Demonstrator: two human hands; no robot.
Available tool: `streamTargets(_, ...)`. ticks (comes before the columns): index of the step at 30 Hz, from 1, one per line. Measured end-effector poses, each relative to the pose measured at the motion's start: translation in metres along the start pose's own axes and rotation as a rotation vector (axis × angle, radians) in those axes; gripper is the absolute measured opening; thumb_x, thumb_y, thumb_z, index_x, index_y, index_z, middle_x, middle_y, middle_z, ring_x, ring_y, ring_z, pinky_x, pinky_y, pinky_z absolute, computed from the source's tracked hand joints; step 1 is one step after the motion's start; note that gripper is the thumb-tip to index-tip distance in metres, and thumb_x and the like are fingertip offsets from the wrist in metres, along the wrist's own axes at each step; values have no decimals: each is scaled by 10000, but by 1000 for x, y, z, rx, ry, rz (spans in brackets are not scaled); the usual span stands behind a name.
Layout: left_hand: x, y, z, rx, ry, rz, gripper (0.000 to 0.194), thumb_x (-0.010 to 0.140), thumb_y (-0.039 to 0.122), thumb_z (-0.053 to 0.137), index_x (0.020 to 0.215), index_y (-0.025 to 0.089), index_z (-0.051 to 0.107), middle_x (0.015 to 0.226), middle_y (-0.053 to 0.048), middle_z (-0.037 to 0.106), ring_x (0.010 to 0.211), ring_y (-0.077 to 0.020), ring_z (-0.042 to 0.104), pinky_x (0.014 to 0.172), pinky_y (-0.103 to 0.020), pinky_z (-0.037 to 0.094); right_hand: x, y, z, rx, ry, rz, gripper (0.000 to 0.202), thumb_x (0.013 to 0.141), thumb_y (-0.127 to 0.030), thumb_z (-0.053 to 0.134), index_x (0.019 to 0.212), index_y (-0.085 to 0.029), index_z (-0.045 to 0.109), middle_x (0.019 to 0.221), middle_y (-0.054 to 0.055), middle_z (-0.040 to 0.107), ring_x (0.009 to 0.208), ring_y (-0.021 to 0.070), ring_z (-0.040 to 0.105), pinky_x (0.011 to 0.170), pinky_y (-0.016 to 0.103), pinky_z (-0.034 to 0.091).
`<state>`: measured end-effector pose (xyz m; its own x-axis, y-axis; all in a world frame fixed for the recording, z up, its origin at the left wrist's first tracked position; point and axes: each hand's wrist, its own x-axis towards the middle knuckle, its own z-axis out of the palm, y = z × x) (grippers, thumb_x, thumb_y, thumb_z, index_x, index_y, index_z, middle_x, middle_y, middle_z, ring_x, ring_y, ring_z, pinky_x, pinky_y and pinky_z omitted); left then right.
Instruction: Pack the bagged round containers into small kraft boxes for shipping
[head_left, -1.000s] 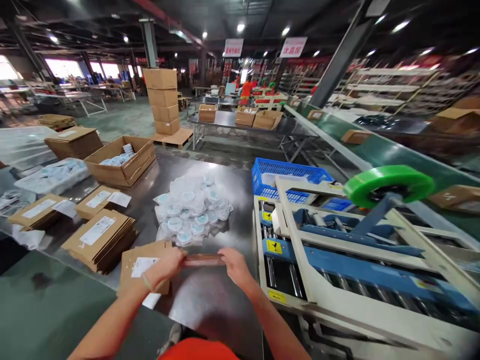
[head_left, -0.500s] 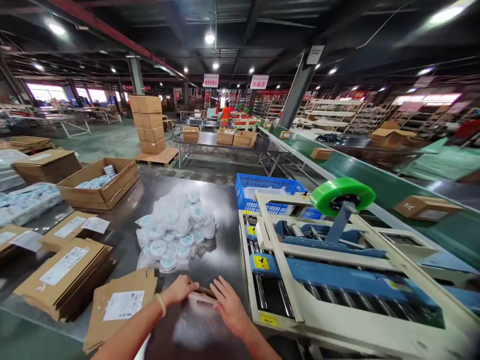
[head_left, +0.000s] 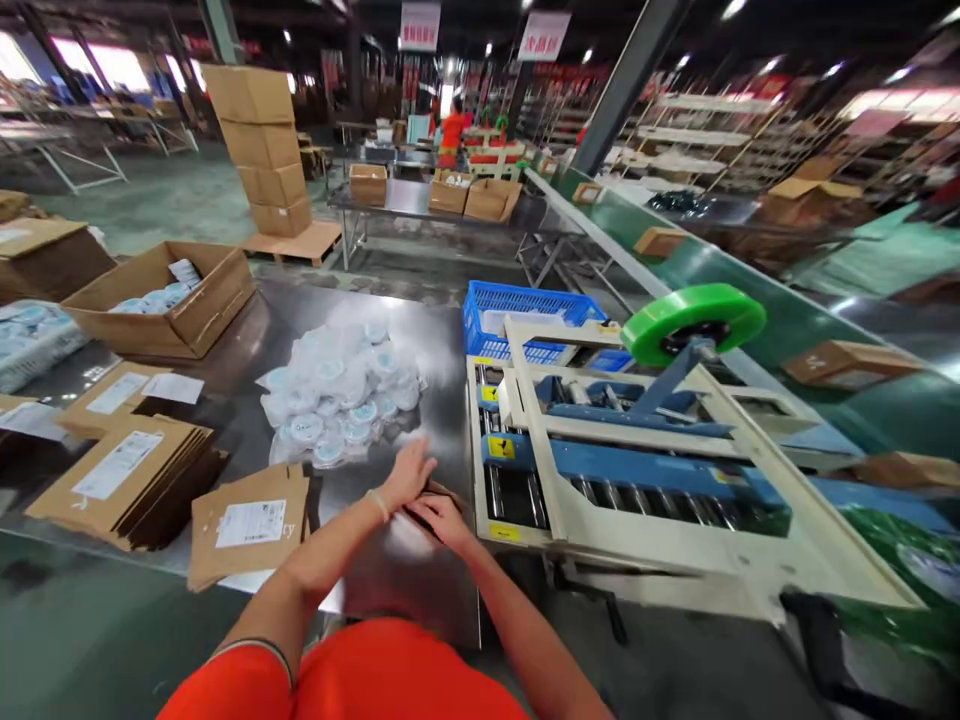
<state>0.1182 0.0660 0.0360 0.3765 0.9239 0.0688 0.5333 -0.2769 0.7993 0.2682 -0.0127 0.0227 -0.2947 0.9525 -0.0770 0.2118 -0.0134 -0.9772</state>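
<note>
A small brown cardboard box (head_left: 441, 489), mostly covered by my hands, sits on the metal table near its right edge. My left hand (head_left: 407, 477) is at the far left side of it, fingers stretched forward and smeared, thumb apart. Across the near part of the cardboard lie the fingers of my right hand (head_left: 444, 518), holding it. Just beyond my hands spreads a pile of clear plastic bags (head_left: 341, 390) with round white-and-blue items inside. Left of my left forearm are flattened cardboard boxes (head_left: 214, 535) with a white label.
A roller conveyor machine (head_left: 517, 490) with a green tape roll (head_left: 694, 318) adjoins the table's right side. Behind it sits a blue crate (head_left: 480, 330). An open carton (head_left: 176, 325) and stacked flat cardboard (head_left: 124, 480) stand left. A green belt (head_left: 697, 265) carries cartons; a person in orange (head_left: 452, 130) stands far off.
The view has tilted down, bringing my orange shirt in. My hands have come closer together around the cardboard; the left has lifted its fingers forward, and the right now reaches leftward across it.
</note>
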Motion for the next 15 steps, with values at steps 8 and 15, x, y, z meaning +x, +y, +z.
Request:
streamTargets(8,-81,-27,-43,92,-292,16,524,920,448,762,1382,213,683,1237,-115,687,1140,-310,655,1072,-449,530,-2,0,9,139,111,124,578,868,-783,649,767,-217,712,792,54,739,774,237,710,796,400,624)
streamTargets(15,-38,-15,-23,228,-468,180,251,993,396,650,845,218,747,989,-109,680,1076,-312,590,1096,-474,444,7,-8,-13,-155,10,-1,509,954,-690,580,789,-223,696,817,49,733,799,223,674,841,377,581)
